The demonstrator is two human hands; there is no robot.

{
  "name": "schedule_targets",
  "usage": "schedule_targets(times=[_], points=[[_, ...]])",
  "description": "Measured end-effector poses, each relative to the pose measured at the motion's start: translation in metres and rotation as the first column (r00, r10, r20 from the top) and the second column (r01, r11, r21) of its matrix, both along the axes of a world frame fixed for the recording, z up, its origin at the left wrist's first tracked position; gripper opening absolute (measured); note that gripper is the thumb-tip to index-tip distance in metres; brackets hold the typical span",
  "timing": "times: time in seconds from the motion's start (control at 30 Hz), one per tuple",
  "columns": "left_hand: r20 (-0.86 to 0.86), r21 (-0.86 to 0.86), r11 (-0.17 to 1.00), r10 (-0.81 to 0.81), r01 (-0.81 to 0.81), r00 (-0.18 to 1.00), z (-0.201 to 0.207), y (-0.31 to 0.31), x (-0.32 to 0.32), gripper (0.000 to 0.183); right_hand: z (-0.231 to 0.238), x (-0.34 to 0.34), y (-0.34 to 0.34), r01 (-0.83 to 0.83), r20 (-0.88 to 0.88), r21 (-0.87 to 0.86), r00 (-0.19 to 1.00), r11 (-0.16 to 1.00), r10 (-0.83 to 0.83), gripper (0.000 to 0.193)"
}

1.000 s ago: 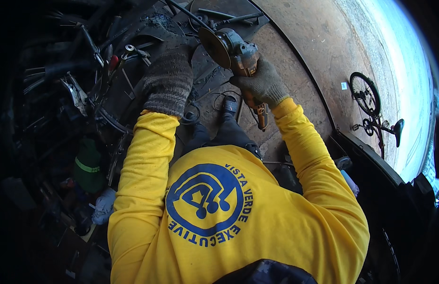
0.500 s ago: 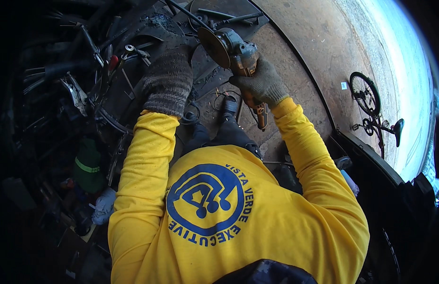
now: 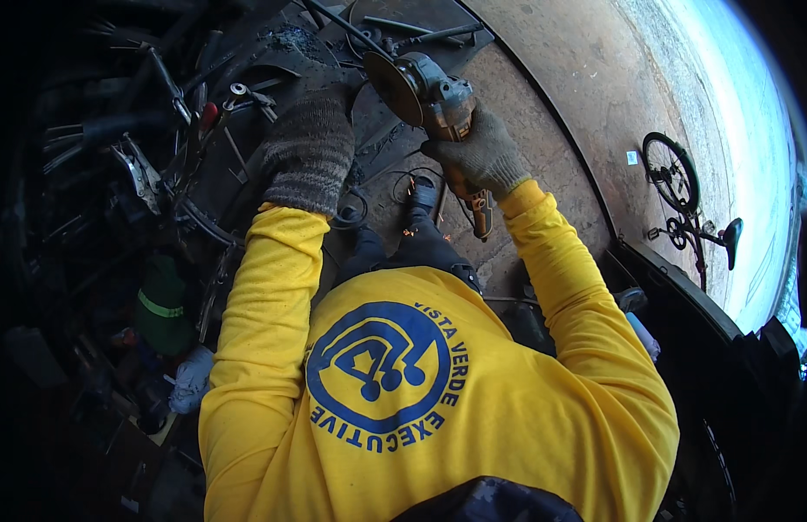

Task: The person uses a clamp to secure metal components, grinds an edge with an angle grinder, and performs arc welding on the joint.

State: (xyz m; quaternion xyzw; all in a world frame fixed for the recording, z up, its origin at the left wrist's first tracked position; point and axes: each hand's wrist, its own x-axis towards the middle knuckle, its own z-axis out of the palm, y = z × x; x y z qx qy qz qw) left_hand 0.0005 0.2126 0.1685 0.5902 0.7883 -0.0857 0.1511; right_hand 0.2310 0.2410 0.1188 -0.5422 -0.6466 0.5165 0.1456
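At far left, silver locking pliers [image 3: 140, 181] lie among dark metal parts, with a green cloth item [image 3: 164, 309] bearing a bright stripe nearer the person; just right of the pliers, a red-handled tool [image 3: 209, 116] sits near a shiny metal fitting [image 3: 239, 89]; next comes the left hand [image 3: 309, 143], in a grey striped knit glove, reaching forward from a yellow sleeve; its fingers are lost in shadow, so I cannot tell how far they are open or what they may hold; to its right, a thin round disc [image 3: 395, 89] is fitted to an angle grinder [image 3: 447, 103], which is held up at the top centre, well out in front of the chest; whether the disc touches metal cannot be made out; orange sparks [image 3: 409, 232] show against the dark trousers [image 3: 421, 248], near a dark shoe [image 3: 422, 195]; the right hand [image 3: 488, 152], gloved in brownish knit, has its fingers wrapped around the grinder's body; farther right, beyond a dark line across the floor [image 3: 529, 130], is a dark bicycle [image 3: 679, 230].
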Motion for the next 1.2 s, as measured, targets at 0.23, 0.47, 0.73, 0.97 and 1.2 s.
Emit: schedule_targets(times=[0.23,0.47,0.73,0.97,1.2], points=[[0.022,0.024,1.0,-0.015,0.015,1.0,-0.005,0.001,-0.002,0.039,0.001,0.0,0.0,0.013,-0.026,-0.005,1.0,1.0,-0.013,0.069],[0.041,0.05,0.999,-0.015,0.013,0.999,-0.005,0.001,-0.002,0.038,0.0,0.0,-0.001,0.029,0.007,-0.015,1.0,0.999,-0.029,0.069],[0.049,0.074,0.997,-0.017,0.014,0.999,-0.012,0.0,-0.005,0.035,0.002,-0.001,0.0,0.014,-0.013,-0.023,1.0,1.0,-0.015,0.072],[0.02,0.042,0.999,0.001,-0.002,1.0,-0.003,0.001,0.0,0.035,-0.009,0.001,0.0,0.016,-0.023,-0.018,1.0,1.0,-0.016,0.071],[0.065,0.063,0.998,-0.032,0.028,0.997,-0.016,0.006,0.0,0.036,-0.005,0.005,0.002,0.045,-0.004,-0.03,0.999,0.999,-0.045,0.071]])
